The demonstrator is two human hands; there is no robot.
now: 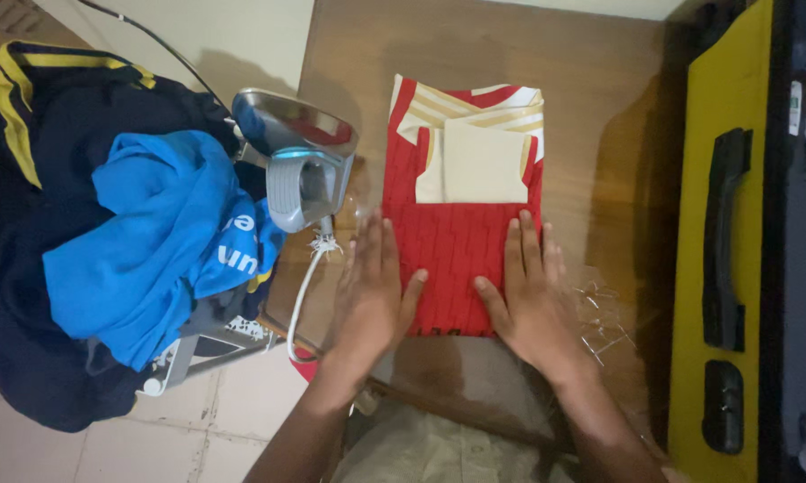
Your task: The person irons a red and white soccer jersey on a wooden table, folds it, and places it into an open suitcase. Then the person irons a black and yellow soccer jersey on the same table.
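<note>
Both hands lie flat, fingers spread: left hand (pixel 373 295) and right hand (pixel 526 297) press the folded red shirt (pixel 457 241) on the counter (pixel 600 134).

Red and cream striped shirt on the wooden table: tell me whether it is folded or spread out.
Folded. The red and cream striped shirt forms a compact rectangle, sleeves tucked in.

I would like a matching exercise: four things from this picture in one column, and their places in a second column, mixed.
Things:
1. folded red shirt
2. iron
3. blue garment
4. yellow case

Places:
A. far right edge
B. on the dark clothes pile, left
C. under both hands, left hand and right hand
D. standing beside the shirt, on its left

Pairs: 1-C, 2-D, 3-B, 4-A
</note>
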